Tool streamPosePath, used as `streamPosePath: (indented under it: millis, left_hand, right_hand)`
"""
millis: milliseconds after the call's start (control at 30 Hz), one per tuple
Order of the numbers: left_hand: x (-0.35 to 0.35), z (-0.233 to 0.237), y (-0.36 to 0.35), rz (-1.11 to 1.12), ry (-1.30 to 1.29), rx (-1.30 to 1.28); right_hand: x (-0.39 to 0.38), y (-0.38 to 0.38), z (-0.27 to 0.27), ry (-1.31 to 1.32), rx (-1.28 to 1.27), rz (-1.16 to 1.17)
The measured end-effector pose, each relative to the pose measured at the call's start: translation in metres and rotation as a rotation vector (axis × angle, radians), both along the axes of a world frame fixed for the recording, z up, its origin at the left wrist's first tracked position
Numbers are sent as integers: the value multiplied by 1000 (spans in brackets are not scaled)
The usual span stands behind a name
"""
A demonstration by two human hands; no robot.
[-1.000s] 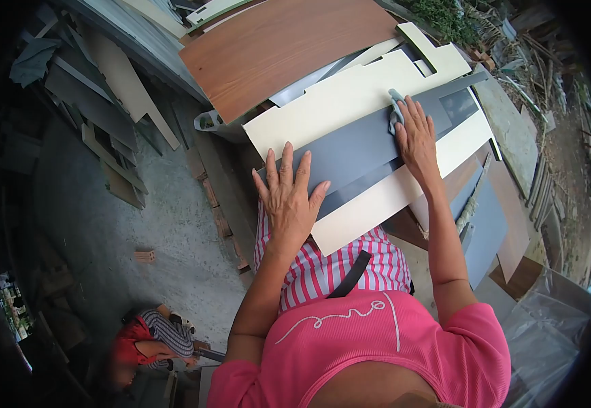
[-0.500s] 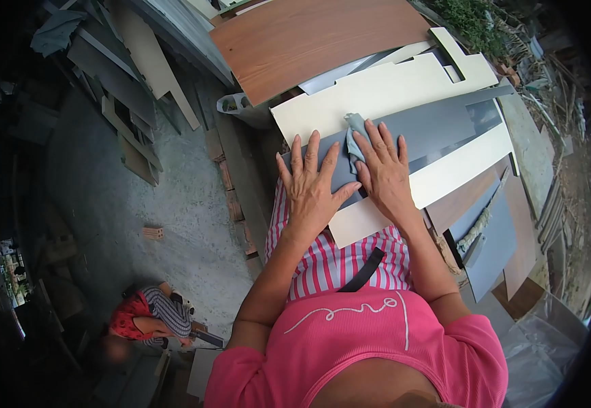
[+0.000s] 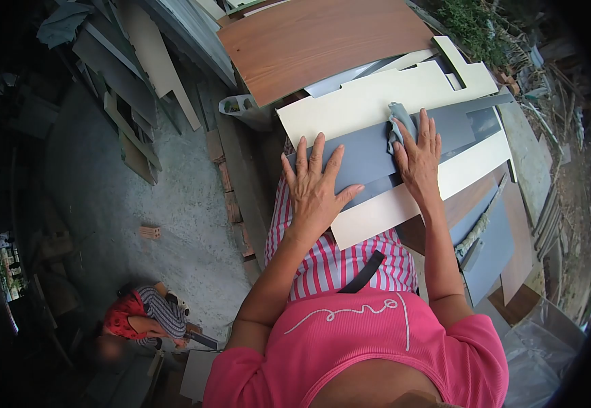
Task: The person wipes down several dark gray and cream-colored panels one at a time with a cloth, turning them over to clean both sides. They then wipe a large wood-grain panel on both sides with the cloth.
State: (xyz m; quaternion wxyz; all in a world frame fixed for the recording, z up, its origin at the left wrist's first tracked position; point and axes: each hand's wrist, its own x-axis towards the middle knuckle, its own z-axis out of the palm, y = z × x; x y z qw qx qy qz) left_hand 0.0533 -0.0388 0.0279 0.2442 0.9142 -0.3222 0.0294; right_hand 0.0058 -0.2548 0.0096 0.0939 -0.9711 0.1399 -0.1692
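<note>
A long dark grey panel lies across a stack of cream boards in front of me. Flat on its left end rests my left hand, fingers spread, with nothing in it. My right hand presses a crumpled grey-blue cloth against the panel's surface, right of the middle. Part of the cloth is hidden beneath my fingers. The panel narrows towards its far right end.
Behind the stack lies a wood-grain board. Offcuts lie at my right, beside scrap and plants. A white bag stands left of the stack. On the concrete floor are a brick and another person, bent over.
My right hand has slid the cloth to the right along the grey panel. My left hand has stayed nearly in place on the panel's left end.
</note>
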Motion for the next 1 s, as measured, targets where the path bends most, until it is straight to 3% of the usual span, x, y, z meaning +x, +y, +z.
streamPosePath:
  millis: [233,333,400,833,933,1000]
  left_hand:
    - [0,0,0,-5,-12,-5]
    - [0,0,0,-4,-14,-1]
    - [0,-2,0,-4,-18,-5]
    - [0,-1,0,-4,-19,-6]
    - [0,0,0,-2,-11,-8]
    - [0,-2,0,0,-12,-12]
  right_hand:
    - [0,-1,-2,-11,4,0]
    - [-2,1,1,-103,114,30]
    - [-7,3,5,-234,315,26]
    - [-11,16,25,-215,127,-34]
    - [-9,11,25,-249,292,-30]
    - [-9,5,22,-180,710,-197]
